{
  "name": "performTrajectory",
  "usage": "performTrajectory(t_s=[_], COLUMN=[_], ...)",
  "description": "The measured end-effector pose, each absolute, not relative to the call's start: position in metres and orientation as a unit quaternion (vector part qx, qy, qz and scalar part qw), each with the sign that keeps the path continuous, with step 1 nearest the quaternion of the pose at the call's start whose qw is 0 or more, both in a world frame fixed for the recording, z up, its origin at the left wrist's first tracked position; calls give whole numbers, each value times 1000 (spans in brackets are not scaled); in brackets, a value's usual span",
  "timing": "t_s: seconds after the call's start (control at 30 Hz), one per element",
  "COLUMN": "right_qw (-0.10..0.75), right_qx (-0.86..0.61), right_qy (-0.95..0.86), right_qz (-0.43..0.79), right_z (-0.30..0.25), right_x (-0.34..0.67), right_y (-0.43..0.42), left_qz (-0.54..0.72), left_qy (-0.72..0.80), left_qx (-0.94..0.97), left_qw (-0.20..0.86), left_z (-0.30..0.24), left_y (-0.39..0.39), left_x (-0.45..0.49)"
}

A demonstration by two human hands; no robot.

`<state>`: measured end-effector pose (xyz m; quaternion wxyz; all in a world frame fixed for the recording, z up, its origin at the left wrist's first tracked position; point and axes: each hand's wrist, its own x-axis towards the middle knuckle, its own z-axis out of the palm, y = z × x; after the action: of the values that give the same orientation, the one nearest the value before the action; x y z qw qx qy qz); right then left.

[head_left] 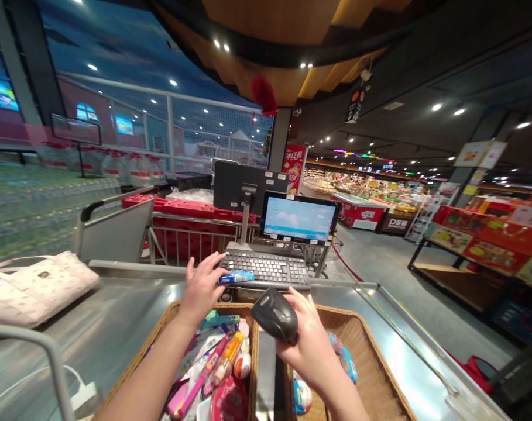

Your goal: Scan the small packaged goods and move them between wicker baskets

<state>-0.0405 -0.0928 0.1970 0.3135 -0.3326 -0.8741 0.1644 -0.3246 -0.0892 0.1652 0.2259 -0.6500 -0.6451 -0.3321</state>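
Note:
My left hand (202, 286) pinches a small blue packet (239, 277) between thumb and fingers, just above the front left of a black keyboard (270, 266). The fine print on the packet is too small to read. My right hand (307, 333) is wrapped round a black handheld barcode scanner (272, 314), whose head tilts up and left toward the packet without touching it. Below my left forearm, a wicker basket (253, 374) holds several colourful small packaged goods. A second wicker basket (373, 356), partly hidden by my right arm, has a few small packs inside.
Behind the keyboard stands a lit checkout screen (298, 219), beside the dark back of another monitor (228, 184). A pale patterned handbag (41, 286) lies on the metal counter (138, 298) at left. A metal rail (37, 336) curves at the near left.

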Motion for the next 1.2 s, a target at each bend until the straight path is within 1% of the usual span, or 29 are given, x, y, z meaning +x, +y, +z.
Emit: performTrajectory(t_s=[0.23,0.5,0.67,0.97,1.1,1.2], right_qw=[304,297,289,287,283,287], right_qx=[-337,-322,-312,-319,-334,-344], right_qy=[-875,-882,-884,-880,-873,-868], right_qz=[168,177,192,202,218,214], right_z=[192,183,179,175,170,162], right_x=[-42,-50,-55,-62,-58,-49], right_y=[-92,-93,-95,-95,-95,-94], left_qz=[-318,-272,-247,-145,-108,-107], left_qy=[-676,-718,-764,-811,-820,-811], left_qx=[-637,-626,-586,-562,-558,-571], left_qw=[192,135,108,71,61,68], left_z=[150,117,99,65,63,72], left_y=[-98,-119,-136,-160,-167,-165], left_x=[-325,-340,-345,-346,-341,-332])
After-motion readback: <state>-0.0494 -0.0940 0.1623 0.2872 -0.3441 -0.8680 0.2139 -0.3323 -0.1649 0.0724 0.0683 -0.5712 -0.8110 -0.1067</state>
